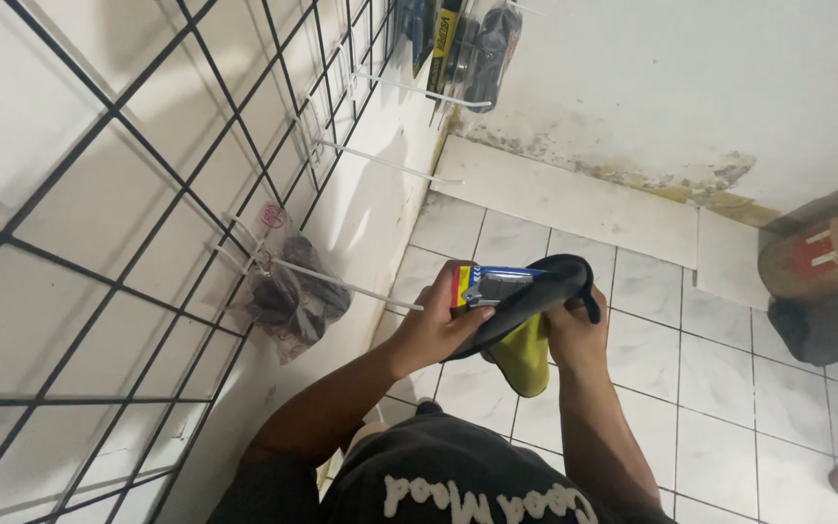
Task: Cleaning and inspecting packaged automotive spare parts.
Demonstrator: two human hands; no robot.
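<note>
So the biggest thing here is the black wire grid panel (99,194) leaning up the wall, with white peg hooks (380,160) sticking out of it so packets can hang by their tops. Everything else sits relative to that grid. Off its far top corner hang a few clear packets (458,44) with dark contents and a yellow-and-black card strip. Low on the grid, one clear bag of dark parts (293,296) with a small pink-red tag dangles from a hook. Well away from the grid, over on the tiled floor (720,388), there's a brown box with a red label (821,267).

Just out from the grid, at the tip of the lowest hook, the person has a black rubber tube pack (526,296) with a yellow-red-blue card header and a yellow-green piece below. The left hand (438,325) is wrapped round the card end, thumb pressing on top, probably to line it up with the hook. The right hand (574,330) grips the folded far end, supporting it from under.
</note>
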